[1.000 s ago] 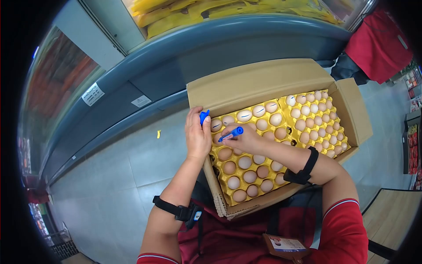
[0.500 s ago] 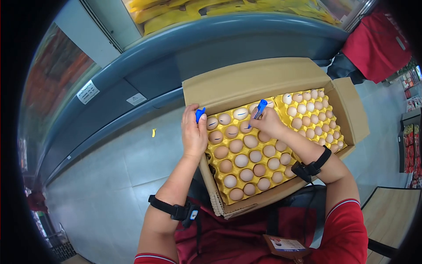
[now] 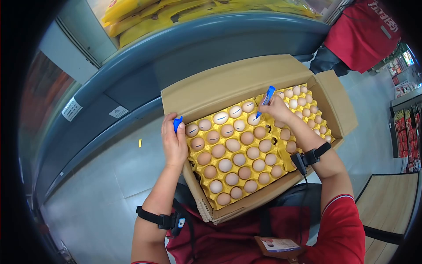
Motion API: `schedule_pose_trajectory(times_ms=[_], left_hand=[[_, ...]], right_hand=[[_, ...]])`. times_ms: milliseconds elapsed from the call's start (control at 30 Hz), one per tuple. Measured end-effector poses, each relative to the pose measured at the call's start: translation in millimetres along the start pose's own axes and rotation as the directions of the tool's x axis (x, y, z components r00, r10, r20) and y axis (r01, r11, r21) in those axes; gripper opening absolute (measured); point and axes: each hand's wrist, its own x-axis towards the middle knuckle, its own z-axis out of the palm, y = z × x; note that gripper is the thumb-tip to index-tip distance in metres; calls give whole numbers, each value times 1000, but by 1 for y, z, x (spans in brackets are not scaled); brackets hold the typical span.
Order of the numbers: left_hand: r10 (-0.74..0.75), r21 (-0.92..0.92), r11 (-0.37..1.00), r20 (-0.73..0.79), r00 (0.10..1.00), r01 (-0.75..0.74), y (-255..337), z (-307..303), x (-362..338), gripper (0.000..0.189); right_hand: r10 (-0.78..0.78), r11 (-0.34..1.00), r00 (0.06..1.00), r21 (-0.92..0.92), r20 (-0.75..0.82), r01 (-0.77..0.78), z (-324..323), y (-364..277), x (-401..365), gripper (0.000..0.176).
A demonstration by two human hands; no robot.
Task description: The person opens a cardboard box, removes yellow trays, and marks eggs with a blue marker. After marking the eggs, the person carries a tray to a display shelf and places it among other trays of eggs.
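Observation:
My right hand (image 3: 278, 108) grips a blue marker (image 3: 268, 93), its tip down on an egg (image 3: 252, 120) in the second row of a yellow egg tray (image 3: 288, 162). Dark blue strokes show on several eggs of the top two rows, such as one egg (image 3: 220, 118). Closed around a blue marker cap (image 3: 177, 123), my left hand (image 3: 175, 145) rests at the left side of the cardboard box (image 3: 237, 78) that holds the eggs. Part of the right-hand tray is hidden behind my right hand and forearm.
Behind the box runs the grey base of a display case (image 3: 184, 53) with yellow packages (image 3: 149, 22) above. A red cloth with white lettering (image 3: 362, 35) is at the upper right. A wood-topped surface (image 3: 387, 202) stands at the right, and a yellow scrap (image 3: 140, 143) lies on the floor.
My right hand has moved the marker rightward to another egg, and the egg it was on now shows a blue stroke. My left hand keeps the cap. The whole view has shifted slightly.

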Motion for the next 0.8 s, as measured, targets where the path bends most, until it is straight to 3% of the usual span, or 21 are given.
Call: schedule_pose_trajectory(times_ms=[100, 133, 233, 267, 533, 633, 733, 800], left_hand=[[-6, -6, 1000, 4, 1000, 6, 0, 1, -1, 29], [-13, -7, 1000, 8, 1000, 13, 1, 0, 0, 28], [-31, -19, 999, 18, 999, 31, 3, 0, 0, 29], [-34, -22, 999, 21, 999, 34, 2, 0, 0, 29], [-68, -27, 997, 24, 997, 69, 4, 1, -1, 29], [-59, 2, 998, 13, 998, 59, 0, 2, -2, 29], [-75, -23, 997, 20, 997, 75, 2, 3, -1, 29], [-90, -48, 995, 30, 995, 92, 4, 1, -1, 28]], right_hand=[[101, 989, 994, -100, -49, -105, -20, 7, 1, 10], [70, 997, 995, 20, -67, -69, -24, 3, -3, 12], [-18, 986, 989, -166, -150, -7, -45, 22, 3, 12], [71, 982, 991, -167, -118, -90, -57, 27, 2, 11], [80, 997, 947, 46, -310, -69, -98, 37, -9, 10], [79, 987, 924, -102, -375, -125, -114, 33, -16, 12], [174, 985, 911, 81, -373, -155, -132, 65, -9, 12], [174, 984, 890, 95, -421, -148, -142, 70, -11, 15]])
